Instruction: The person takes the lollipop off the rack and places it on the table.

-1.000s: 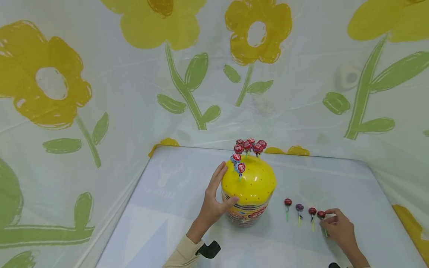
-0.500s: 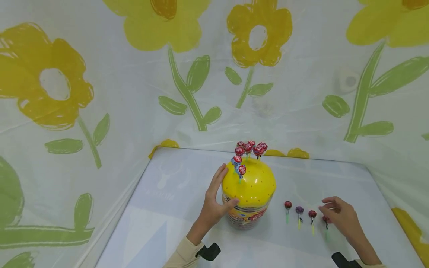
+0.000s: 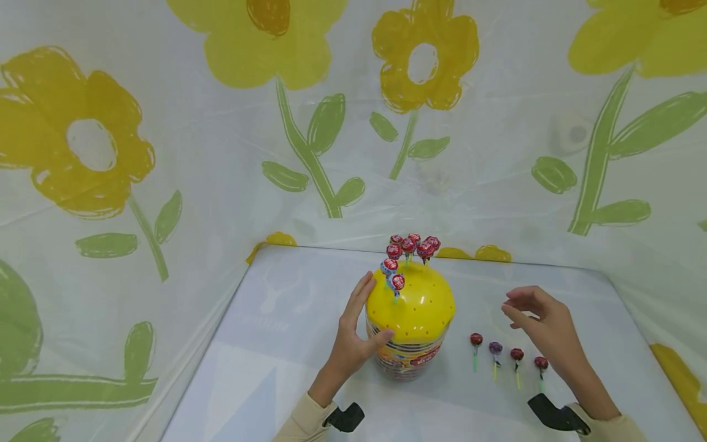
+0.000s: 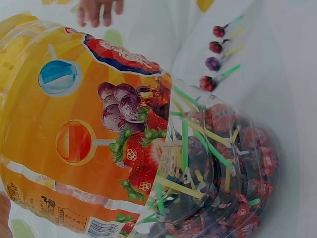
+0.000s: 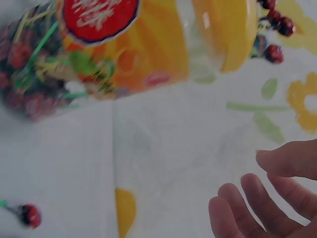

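Note:
A clear candy jar (image 3: 405, 359) with a yellow domed lid (image 3: 422, 313) stands upright on the table. My left hand (image 3: 350, 344) holds it by the lid, fingers along the left side and thumb across the front. Several wrapped lollipops (image 3: 407, 245) stick up from holes at the lid's back and left. Right of the jar lies a row of several lollipops (image 3: 517, 355). Above and behind this row hovers my right hand (image 3: 544, 322), its fingers loosely bent with nothing between them. Through the clear wall in the left wrist view, many more lollipops (image 4: 218, 168) show inside.
The pale table (image 3: 265, 368) extends to both sides of the jar. Behind it hangs a white sheet (image 3: 221, 141) printed with yellow flowers. Dark camera straps (image 3: 345, 417) sit on both wrists.
My right hand has let go of the rightmost lollipop, which now lies in the row, and has moved up and away from it. The left hand stays on the jar.

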{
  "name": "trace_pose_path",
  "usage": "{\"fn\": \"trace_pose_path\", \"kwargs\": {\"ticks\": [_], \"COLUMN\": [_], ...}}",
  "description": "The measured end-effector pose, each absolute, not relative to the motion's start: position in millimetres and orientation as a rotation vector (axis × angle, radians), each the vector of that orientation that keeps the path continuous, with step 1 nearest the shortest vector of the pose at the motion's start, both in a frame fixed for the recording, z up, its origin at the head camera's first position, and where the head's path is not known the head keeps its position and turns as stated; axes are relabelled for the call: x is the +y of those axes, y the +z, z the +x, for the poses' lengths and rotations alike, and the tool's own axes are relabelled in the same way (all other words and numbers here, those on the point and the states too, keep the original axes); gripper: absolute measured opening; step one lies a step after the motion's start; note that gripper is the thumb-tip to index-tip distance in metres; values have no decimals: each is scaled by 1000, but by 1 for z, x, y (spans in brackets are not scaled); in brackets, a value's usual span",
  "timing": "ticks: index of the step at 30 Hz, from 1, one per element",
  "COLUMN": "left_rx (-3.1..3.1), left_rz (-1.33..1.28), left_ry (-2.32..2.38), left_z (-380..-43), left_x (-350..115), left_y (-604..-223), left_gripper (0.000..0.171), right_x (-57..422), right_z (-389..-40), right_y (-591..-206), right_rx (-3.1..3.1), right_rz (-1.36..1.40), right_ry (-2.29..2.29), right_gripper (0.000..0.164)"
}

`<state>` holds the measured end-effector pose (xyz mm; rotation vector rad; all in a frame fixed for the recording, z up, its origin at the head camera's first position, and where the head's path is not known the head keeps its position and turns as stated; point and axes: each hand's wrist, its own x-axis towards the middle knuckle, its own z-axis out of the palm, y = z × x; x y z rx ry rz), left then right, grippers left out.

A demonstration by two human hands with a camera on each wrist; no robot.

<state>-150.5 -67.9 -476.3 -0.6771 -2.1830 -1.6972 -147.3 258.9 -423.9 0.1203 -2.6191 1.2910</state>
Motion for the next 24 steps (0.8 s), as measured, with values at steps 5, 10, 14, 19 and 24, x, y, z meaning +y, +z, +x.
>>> {"fn": "trace_pose_path", "kwargs": {"ticks": [5,10,14,19,24], "left_rx": [-2188,-2166,-2172,-2169,-2170], "left_rz": [-685,-706,-699,-691,-694], "left_ry": [-1671,-1671,-1661,-1678,-1690], "left_z": [-150,-151,-152,-145,-136], "left_x": [-69,-69,-68,-67,-66], "left_y": [-477,-478,-476,-462,-442], "left_gripper": [75,75,75,73,70], "right_x": [240,224,214,203,193], "right_z": [-151,-156,-159,-163,-167], "right_y": [-406,-391,-381,-374,-369], "right_rx": [-2539,-2460,-2438,-2435,-2415], "right_rz": [178,284,351,377,421], "right_ry": [1307,1360,1380,1378,1401], "right_gripper": [21,22,24,24,23]}}
